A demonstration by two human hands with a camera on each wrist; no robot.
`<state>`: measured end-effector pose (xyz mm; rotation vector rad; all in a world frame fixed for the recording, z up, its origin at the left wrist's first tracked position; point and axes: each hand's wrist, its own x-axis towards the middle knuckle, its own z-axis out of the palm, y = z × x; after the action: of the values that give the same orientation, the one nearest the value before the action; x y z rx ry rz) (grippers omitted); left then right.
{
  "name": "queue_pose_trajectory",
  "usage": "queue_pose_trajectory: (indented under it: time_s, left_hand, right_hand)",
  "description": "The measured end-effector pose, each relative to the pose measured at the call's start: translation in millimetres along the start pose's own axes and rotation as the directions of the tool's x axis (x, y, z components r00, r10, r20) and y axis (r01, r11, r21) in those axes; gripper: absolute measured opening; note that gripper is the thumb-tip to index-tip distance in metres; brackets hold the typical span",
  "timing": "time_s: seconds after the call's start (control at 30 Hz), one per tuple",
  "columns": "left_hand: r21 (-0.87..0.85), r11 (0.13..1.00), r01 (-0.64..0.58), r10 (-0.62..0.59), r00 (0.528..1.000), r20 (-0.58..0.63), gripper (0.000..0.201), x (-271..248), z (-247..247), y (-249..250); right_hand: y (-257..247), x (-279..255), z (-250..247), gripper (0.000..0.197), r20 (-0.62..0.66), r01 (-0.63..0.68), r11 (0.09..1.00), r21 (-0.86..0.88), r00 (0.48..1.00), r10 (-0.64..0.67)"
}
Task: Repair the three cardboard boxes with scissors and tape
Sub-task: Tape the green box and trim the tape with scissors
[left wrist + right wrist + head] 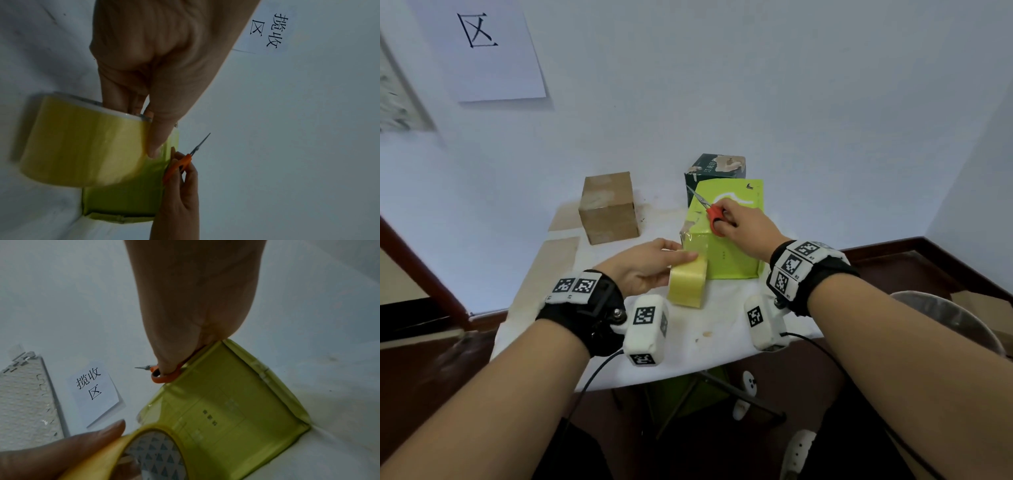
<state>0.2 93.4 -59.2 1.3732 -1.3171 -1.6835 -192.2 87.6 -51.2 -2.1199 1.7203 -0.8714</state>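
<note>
The left hand (645, 270) grips the yellow packing-tape roll (687, 285) against the lime-green cardboard box (726, 236) on the white-covered counter (709, 325), probably keeping the strip taut; the right hand (748, 230) holds red-handled scissors (709, 210) ready above.

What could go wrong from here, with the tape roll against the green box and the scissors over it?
1. The scissors in the right hand point their blades over the green box, close to the left hand; a snip could nick its fingers.
2. The tape roll is held by one hand only; the pulled strip may wrinkle or stick to itself.
3. The light box may slide while taping.
</note>
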Motion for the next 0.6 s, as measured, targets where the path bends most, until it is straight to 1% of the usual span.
queue_pose_trajectory:
  time_s: [0.1, 0.2, 0.3, 0.43, 0.6]
  left_hand:
    - [0.009, 1.0, 0.012, -0.012, 1.0, 0.011, 0.021, -4.9, 1.2, 0.3]
    - [-0.058, 0.996, 0.062, -0.06, 0.998, 0.036, 0.011, -8.8, 0.4, 1.5]
    - [-0.063, 0.994, 0.09, -0.087, 0.995, 0.055, 0.012, -10.6, -1.6, 2.2]
    - [-0.057, 0.983, 0.176, -0.171, 0.982, 0.078, 0.012, -6.8, 0.7, -4.9]
    - [-0.109, 0.98, 0.165, -0.16, 0.985, 0.06, 0.005, -4.1, 2.9, -3.6]
  right_hand:
    - [0.3, -0.2, 1.4, 0.024, 0.006, 0.001, 1.0, -0.014, 1.0, -0.001]
    - [0.6, -0.8, 2.1, 0.024, 0.01, -0.005, 1.0, -0.021, 1.0, 0.005]
    - [-0.5, -0.8, 2.6, 0.024, 0.004, -0.001, 0.999, -0.037, 1.0, 0.001]
    - [-1.8, -1.6, 2.2, 0.025, -0.008, 0.005, 0.999, -0.054, 1.0, -0.005]
    - [-3.7, -3.6, -0.1, 0.028, -0.014, -0.007, 0.998, -0.06, 1.0, 0.006]
